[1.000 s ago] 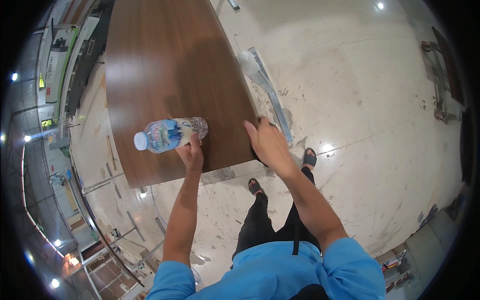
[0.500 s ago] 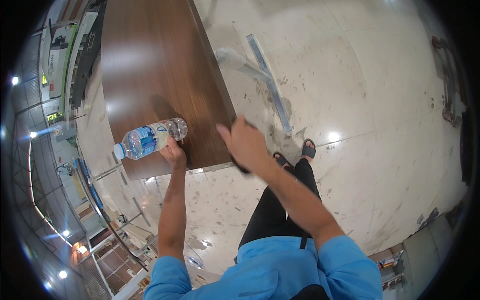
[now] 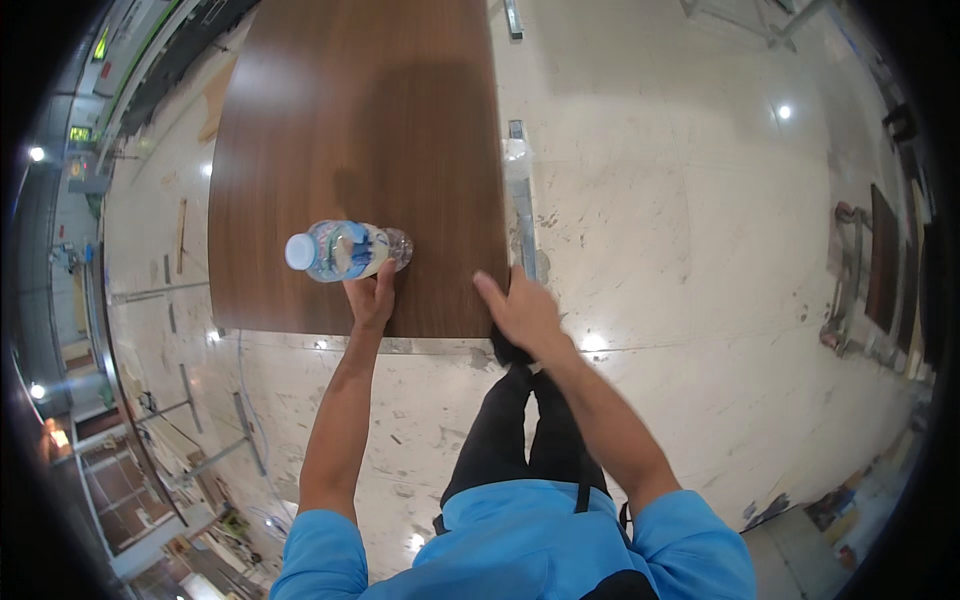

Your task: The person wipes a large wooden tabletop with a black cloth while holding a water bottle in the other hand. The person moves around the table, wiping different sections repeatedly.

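Observation:
A clear plastic bottle (image 3: 345, 250) with a pale blue cap and a blue-and-white label stands on the brown wood-grain panel (image 3: 300, 130), or just above it; which, I cannot tell. My left hand (image 3: 370, 300) grips it low down, thumb along the label, its other fingers hidden behind the plastic. Over the panel's near right corner is my right hand (image 3: 522, 312), thumb held apart and the other fingers curled down out of sight. Under that hand shows a black thing (image 3: 508, 347), apparently held, whose kind I cannot make out.
A long metal bar (image 3: 525, 215) lies on the pale, stained floor (image 3: 680, 250) along the panel's right edge. Further right stands a wheeled frame (image 3: 845, 265) with dark boards. Metal rails (image 3: 250, 435) lie at the left, and a machine (image 3: 160, 70) stands far left.
The view has swung, so the panel now appears straighter and further right. The bottle looks more upright, its cap tipped toward me, still in my left hand. My right hand appears closer to the panel's corner.

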